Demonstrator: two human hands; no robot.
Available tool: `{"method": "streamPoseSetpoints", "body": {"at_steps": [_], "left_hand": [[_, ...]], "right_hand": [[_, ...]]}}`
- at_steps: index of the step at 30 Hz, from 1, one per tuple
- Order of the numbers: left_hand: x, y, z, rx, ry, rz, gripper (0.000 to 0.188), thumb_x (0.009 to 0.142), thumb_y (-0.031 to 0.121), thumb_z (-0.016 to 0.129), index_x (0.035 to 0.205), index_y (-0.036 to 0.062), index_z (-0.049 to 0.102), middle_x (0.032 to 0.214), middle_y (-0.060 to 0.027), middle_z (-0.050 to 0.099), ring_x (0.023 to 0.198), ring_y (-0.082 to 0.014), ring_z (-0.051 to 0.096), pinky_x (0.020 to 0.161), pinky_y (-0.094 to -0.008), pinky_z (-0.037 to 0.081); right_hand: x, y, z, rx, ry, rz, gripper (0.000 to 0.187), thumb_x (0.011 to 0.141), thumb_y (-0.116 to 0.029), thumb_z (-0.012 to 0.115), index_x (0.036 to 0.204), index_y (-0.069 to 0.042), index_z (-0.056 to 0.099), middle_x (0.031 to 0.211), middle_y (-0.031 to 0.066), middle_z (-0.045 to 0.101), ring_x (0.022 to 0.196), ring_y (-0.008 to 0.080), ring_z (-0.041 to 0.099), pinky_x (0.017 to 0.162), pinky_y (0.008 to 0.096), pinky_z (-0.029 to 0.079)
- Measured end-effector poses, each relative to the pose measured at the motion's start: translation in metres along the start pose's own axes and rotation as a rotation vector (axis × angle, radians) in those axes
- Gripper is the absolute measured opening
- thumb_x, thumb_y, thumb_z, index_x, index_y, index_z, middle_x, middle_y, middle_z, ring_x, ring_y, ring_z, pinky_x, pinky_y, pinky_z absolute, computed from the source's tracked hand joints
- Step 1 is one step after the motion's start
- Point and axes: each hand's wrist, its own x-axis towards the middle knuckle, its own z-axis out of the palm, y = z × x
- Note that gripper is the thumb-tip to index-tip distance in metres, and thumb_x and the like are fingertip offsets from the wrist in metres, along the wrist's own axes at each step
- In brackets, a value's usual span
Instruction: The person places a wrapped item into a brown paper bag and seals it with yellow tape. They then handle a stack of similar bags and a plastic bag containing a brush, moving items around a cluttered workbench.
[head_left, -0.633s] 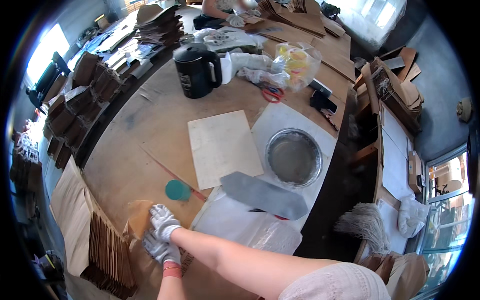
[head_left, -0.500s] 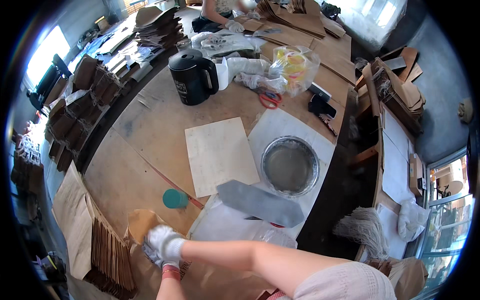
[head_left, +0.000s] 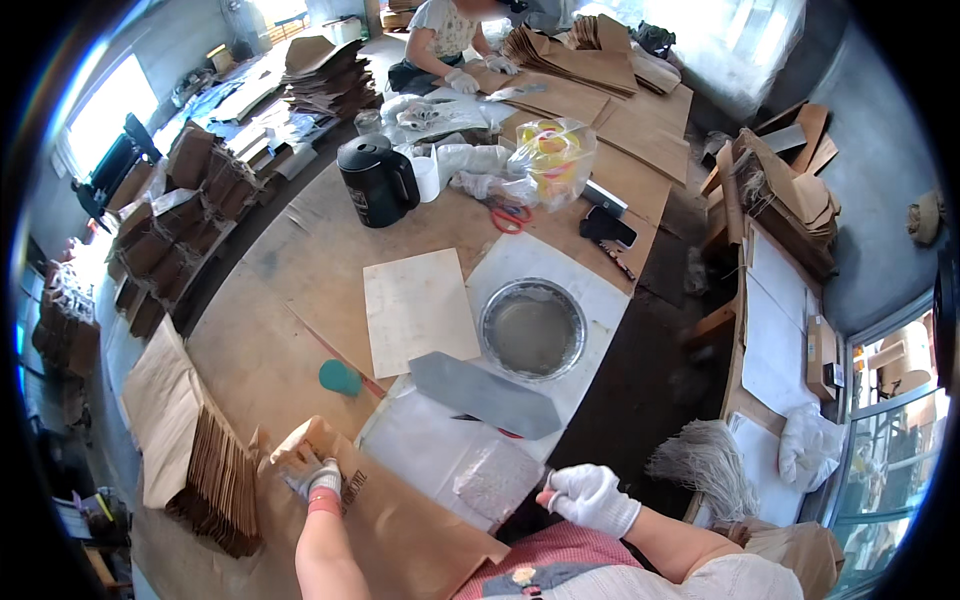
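A large brown paper bag with dark print lies along the table's near edge. At its left end a folded flap stands raised. My left hand, in a white glove, rests on that end with its fingers spread against the paper. My right hand, also gloved, is off the bag, to its right, in front of my red checked apron. Its fingers are curled closed; whatever they may hold cannot be made out. Just left of the bag stands a thick stack of brown paper bags.
Beyond the bag are a green cup, a grey flat board, a pale square sheet and a round metal basin of greyish paste. Farther back stand a black kettle and red scissors. A co-worker works at the far end.
My right hand has left the bag's folded end and moved right, near my body. My left hand stays at that end, where the flap now stands up. The view has shifted slightly.
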Motion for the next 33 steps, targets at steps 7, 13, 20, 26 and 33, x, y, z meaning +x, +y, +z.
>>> {"method": "streamPoseSetpoints", "body": {"at_steps": [7, 13, 20, 26, 33], "left_hand": [[-0.056, -0.04, 0.027, -0.072, -0.242, 0.33, 0.054, 0.09, 0.043, 0.045, 0.13, 0.0101, 0.061, 0.124, -0.0199, 0.064, 0.12, -0.0353, 0.058, 0.104, -0.0411, 0.043], [-0.219, 0.085, -0.043, -0.582, 0.07, 0.075, 0.041, 0.091, 0.032, 0.053, 0.124, 0.0098, 0.065, 0.123, -0.0153, 0.066, 0.117, -0.0305, 0.061, 0.101, -0.0385, 0.046], [-0.349, 0.311, -0.188, -0.64, 0.094, 1.111, 0.028, 0.077, 0.011, 0.066, 0.103, 0.0023, 0.066, 0.099, -0.0187, 0.066, 0.095, -0.0369, 0.063, 0.086, -0.0434, 0.052], [-0.395, 0.373, -0.185, -0.476, -0.135, 1.309, 0.041, 0.073, 0.017, 0.069, 0.114, 0.011, 0.067, 0.118, -0.0177, 0.065, 0.116, -0.0342, 0.06, 0.099, -0.0426, 0.049], [-0.35, 0.425, -0.203, -0.513, -0.226, 1.106, 0.038, 0.078, 0.02, 0.066, 0.115, 0.0111, 0.067, 0.117, -0.0165, 0.066, 0.112, -0.0342, 0.061, 0.097, -0.0422, 0.05]], "right_hand": [[-0.055, 0.097, -0.069, -0.268, 0.243, -0.242, 0.025, 0.081, -0.033, 0.07, 0.093, -0.011, 0.068, 0.082, 0.0119, 0.07, 0.072, 0.031, 0.068, 0.064, 0.0446, 0.053], [-0.169, 0.22, -0.154, -0.338, 0.075, 0.311, 0.026, 0.087, -0.039, 0.064, 0.083, -0.014, 0.069, 0.077, 0.0104, 0.071, 0.073, 0.0308, 0.069, 0.066, 0.0459, 0.052], [-0.162, 0.253, -0.233, -0.502, 0.234, 0.153, 0.041, 0.091, -0.044, 0.06, 0.069, -0.009, 0.061, 0.064, 0.0147, 0.064, 0.064, 0.0341, 0.065, 0.06, 0.0464, 0.05], [-0.084, 0.245, -0.263, -0.3, 0.191, 0.101, 0.015, 0.086, -0.023, 0.066, 0.084, -0.008, 0.066, 0.075, 0.0109, 0.07, 0.073, 0.0302, 0.07, 0.064, 0.0407, 0.054], [-0.017, 0.261, -0.317, -0.353, 0.032, 0.237, 0.021, 0.09, -0.029, 0.062, 0.082, -0.01, 0.065, 0.071, 0.0088, 0.07, 0.07, 0.0283, 0.069, 0.062, 0.0425, 0.053]]}}
